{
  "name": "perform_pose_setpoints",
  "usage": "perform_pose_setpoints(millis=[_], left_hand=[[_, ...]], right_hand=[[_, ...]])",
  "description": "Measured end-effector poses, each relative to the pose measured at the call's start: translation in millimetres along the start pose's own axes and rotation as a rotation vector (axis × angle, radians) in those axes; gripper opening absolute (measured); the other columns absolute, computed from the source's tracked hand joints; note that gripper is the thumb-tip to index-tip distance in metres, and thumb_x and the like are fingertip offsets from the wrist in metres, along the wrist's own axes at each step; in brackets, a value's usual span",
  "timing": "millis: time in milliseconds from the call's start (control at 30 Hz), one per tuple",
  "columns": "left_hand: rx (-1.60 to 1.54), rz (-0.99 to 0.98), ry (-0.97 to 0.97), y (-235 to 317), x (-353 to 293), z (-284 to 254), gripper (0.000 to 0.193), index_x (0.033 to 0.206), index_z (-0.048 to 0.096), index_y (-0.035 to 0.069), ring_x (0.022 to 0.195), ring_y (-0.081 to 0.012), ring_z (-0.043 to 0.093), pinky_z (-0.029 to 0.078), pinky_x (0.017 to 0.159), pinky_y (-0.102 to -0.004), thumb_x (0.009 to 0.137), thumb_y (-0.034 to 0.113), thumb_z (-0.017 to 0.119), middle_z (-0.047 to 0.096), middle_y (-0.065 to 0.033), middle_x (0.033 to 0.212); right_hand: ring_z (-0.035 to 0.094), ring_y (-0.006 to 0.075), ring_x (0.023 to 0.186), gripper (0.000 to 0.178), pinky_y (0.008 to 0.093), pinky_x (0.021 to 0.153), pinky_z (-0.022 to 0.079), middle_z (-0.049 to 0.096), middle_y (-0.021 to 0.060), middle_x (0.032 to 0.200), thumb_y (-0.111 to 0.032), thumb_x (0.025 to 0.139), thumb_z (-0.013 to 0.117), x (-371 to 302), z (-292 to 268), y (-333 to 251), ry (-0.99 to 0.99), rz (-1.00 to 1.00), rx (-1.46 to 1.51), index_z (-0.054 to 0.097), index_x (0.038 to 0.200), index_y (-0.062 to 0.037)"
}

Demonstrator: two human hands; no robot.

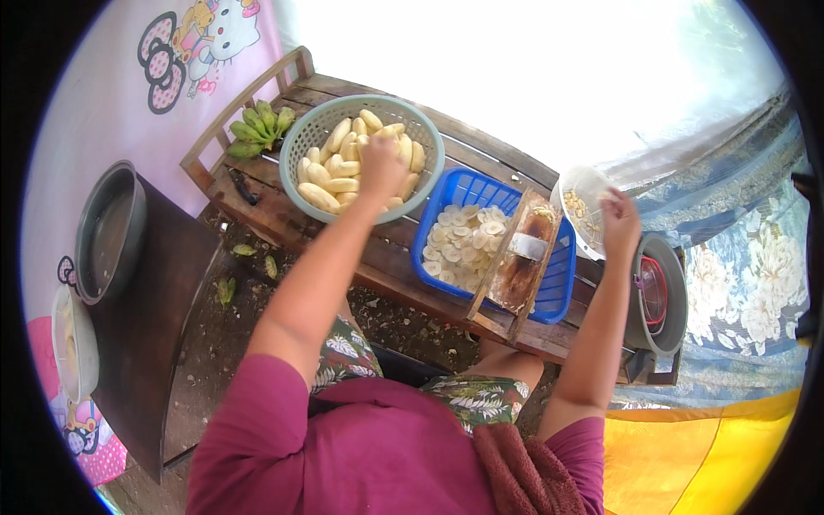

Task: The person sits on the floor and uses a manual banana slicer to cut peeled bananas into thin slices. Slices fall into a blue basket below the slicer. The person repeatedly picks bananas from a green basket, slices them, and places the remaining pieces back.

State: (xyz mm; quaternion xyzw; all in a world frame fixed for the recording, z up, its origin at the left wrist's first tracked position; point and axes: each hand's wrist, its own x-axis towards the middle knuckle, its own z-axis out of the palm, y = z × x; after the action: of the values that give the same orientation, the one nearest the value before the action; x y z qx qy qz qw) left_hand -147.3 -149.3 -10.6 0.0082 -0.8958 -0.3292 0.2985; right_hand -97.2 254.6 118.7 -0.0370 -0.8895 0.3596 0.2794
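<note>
My left hand reaches down among the peeled bananas in a round grey-green colander. Its fingers curl around a peeled banana, mostly hidden by the hand. At the right, my right hand is at the rim of a whitish tub with pale scraps inside. Those fingers are pinched together, and what they hold, if anything, is too small to make out. Between the hands, a wooden slicer with a metal blade lies across a blue basket of round banana slices.
A slatted wooden bench carries the containers. Green bananas and a dark-handled tool lie at its left end. A grey basin with a red-rimmed item is at right. At left, a dark table bears a basin and a pale bowl.
</note>
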Motion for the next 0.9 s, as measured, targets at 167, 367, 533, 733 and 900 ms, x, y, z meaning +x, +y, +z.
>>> perform_pose_setpoints(millis=[167,367,533,733,900], left_hand=[[0.158,-0.264,-0.337,-97.0,40.0,-56.9,0.032,0.111,0.067,0.000,0.109,-0.0376,0.063,0.050,0.094,-0.0438,0.083,0.016,0.066,0.066,-0.0248,0.113],[0.201,-0.158,-0.576,-110.0,26.4,-53.1,0.038,0.112,0.069,0.002,0.095,-0.0313,0.068,0.053,0.084,-0.0400,0.079,0.017,0.075,0.071,-0.0166,0.099],[0.128,-0.255,-0.563,-115.6,34.2,-60.7,0.028,0.108,0.070,0.003,0.096,-0.0311,0.067,0.052,0.086,-0.0413,0.084,0.018,0.068,0.071,-0.0163,0.100],[0.242,-0.093,-0.388,-104.3,26.9,-87.3,0.022,0.103,0.069,0.007,0.104,-0.0316,0.062,0.050,0.091,-0.0418,0.084,0.016,0.068,0.061,-0.0142,0.111],[0.371,0.170,-0.655,-92.1,5.4,-87.2,0.026,0.098,0.068,0.008,0.109,-0.0333,0.058,0.048,0.094,-0.0432,0.074,0.013,0.076,0.060,-0.0136,0.110]], right_hand=[[0.063,0.0205,0.097,0.022,0.0344,0.078,0.050,0.064,0.0099,0.113,-0.009,0.092,0.068,20.6,-20.2,5.9,0.299,-0.251,-0.140,0.070,0.114,-0.0088],[0.061,0.0118,0.088,0.019,0.0265,0.075,0.049,0.065,0.0035,0.101,-0.009,0.093,0.068,-39.7,37.6,-19.4,0.041,-0.072,0.147,0.071,0.111,-0.0045],[0.058,0.0082,0.083,0.021,0.0242,0.075,0.048,0.066,0.0000,0.093,-0.010,0.094,0.067,-83.7,65.9,-62.6,-0.186,0.021,0.421,0.070,0.114,-0.0035],[0.061,0.0095,0.083,0.019,0.0260,0.078,0.050,0.068,0.0034,0.093,-0.010,0.093,0.068,-112.6,75.5,-76.7,-0.196,-0.101,0.358,0.071,0.111,-0.0025],[0.063,0.0097,0.084,0.019,0.0258,0.077,0.051,0.070,0.0050,0.096,-0.009,0.093,0.068,-128.4,79.7,-66.5,-0.231,0.030,0.370,0.071,0.110,-0.0010]])
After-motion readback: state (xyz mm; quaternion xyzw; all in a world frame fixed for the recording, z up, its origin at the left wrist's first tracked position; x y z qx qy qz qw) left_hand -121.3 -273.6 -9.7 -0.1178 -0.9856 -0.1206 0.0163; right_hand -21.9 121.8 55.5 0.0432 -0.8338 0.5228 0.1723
